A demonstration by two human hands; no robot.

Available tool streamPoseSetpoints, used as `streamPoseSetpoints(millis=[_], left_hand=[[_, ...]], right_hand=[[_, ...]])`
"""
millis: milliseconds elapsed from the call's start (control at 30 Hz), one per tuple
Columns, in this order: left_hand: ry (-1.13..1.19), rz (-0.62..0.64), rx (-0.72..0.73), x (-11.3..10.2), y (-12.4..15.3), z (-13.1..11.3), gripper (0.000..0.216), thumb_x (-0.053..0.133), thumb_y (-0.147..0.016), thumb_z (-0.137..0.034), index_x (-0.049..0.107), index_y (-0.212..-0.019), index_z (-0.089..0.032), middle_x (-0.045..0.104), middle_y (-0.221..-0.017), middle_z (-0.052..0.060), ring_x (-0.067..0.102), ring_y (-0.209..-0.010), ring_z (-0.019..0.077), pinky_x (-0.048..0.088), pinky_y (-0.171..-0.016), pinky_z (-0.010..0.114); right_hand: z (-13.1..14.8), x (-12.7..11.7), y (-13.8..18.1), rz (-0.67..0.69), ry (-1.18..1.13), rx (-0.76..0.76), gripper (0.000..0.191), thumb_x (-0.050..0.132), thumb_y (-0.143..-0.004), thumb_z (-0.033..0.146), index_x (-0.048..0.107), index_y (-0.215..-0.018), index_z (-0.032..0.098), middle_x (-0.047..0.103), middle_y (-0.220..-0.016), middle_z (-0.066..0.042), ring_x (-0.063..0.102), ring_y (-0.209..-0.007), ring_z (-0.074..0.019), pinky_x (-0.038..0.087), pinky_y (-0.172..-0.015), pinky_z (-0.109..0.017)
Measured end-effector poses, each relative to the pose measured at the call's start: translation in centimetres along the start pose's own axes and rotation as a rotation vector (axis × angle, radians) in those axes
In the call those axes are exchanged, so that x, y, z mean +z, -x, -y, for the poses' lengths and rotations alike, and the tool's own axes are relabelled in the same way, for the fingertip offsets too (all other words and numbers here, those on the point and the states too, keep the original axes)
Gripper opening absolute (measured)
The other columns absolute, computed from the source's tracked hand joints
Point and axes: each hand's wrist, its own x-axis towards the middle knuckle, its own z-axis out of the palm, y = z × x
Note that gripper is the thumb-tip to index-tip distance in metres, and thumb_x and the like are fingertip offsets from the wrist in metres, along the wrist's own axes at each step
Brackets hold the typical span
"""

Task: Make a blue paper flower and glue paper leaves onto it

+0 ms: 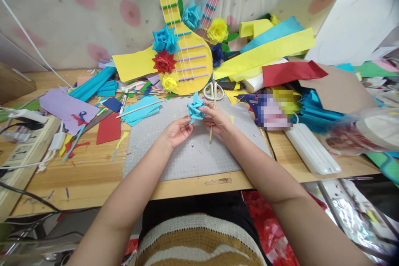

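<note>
Above a grey cutting mat (pixel 174 153), a light-blue paper flower (pixel 195 110) is held between both hands. My left hand (pixel 179 132) pinches its lower left edge with thumb and fingertips. On the other side, my right hand (pixel 216 119) grips the flower with thumb and index finger. A thin wooden stick (pixel 211 133) runs upright through the fingers of that same hand, its ends showing above and below. Just behind the hands lie white-handled scissors (pixel 213 91). Light-blue paper sheets (pixel 141 110), with another wooden stick (pixel 140 108) across them, lie left of the mat.
A yellow paper lute shape (pixel 193 64) with paper flowers leans against the back curtain. Paper sheets (pixel 264 54) pile up at the back right. A white power strip (pixel 313 147) lies right of the mat, another strip (pixel 21 145) at far left. Paper scraps litter the wooden table (pixel 93 174).
</note>
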Motion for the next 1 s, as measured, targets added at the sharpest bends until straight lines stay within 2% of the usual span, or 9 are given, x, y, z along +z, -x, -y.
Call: streamPoseSetpoints(millis=[200,333,467,600,833,1000], left_hand=[[0.081,-0.05,0.048,0.45,0.36,0.34,0.017,0.047,-0.075,0.0,0.052,-0.065,-0.014,0.058,-0.067,0.003,0.057,-0.066,0.008,0.05,-0.068,0.02],[0.063,-0.025,0.078,0.39,0.25,0.38,0.016,0.049,-0.075,-0.002,0.054,-0.066,-0.014,0.06,-0.068,0.003,0.058,-0.067,0.0083,0.051,-0.074,0.023],[0.027,0.059,0.062,0.22,0.18,0.38,0.01,0.051,-0.077,-0.008,0.059,-0.072,-0.013,0.061,-0.07,0.003,0.058,-0.064,0.0085,0.052,-0.073,0.024],[-0.032,0.132,0.037,0.02,0.1,0.49,0.014,0.051,-0.075,-0.002,0.06,-0.074,-0.013,0.063,-0.077,0.004,0.059,-0.07,0.0085,0.051,-0.076,0.024],[0.025,0.15,-0.047,-0.18,-0.17,0.44,0.02,0.046,-0.076,0.001,0.06,-0.072,-0.013,0.061,-0.072,0.004,0.056,-0.065,0.007,0.051,-0.069,0.02],[0.063,0.198,-0.046,-0.08,0.03,0.26,0.016,0.046,-0.082,-0.011,0.059,-0.074,-0.014,0.058,-0.072,0.004,0.055,-0.063,0.0075,0.051,-0.067,0.021]], right_hand=[[-0.51,0.28,-0.14,-0.037,-0.057,-0.03,0.048,0.074,-0.053,0.021,0.038,-0.085,0.023,0.034,-0.049,0.013,0.016,-0.034,0.0011,0.004,-0.035,-0.017],[-0.47,0.28,-0.1,-0.037,-0.071,-0.046,0.048,0.073,-0.052,0.022,0.038,-0.085,0.023,0.036,-0.051,0.013,0.016,-0.035,0.0008,0.005,-0.035,-0.016],[-0.23,0.26,-0.01,-0.045,-0.063,-0.053,0.049,0.073,-0.053,0.024,0.04,-0.09,0.024,0.037,-0.052,0.013,0.014,-0.036,0.0007,0.006,-0.035,-0.016],[-0.26,0.2,-0.07,-0.043,-0.049,-0.054,0.048,0.073,-0.055,0.026,0.042,-0.091,0.024,0.035,-0.05,0.013,0.014,-0.035,0.0004,0.005,-0.035,-0.017],[-0.31,0.04,-0.17,-0.009,-0.087,-0.059,0.048,0.073,-0.055,0.024,0.043,-0.092,0.023,0.037,-0.051,0.013,0.015,-0.034,0.0011,0.005,-0.035,-0.017],[-0.11,0.06,0.03,0.001,-0.113,-0.055,0.045,0.072,-0.054,0.023,0.043,-0.089,0.022,0.04,-0.052,0.013,0.014,-0.035,0.0014,0.005,-0.034,-0.016]])
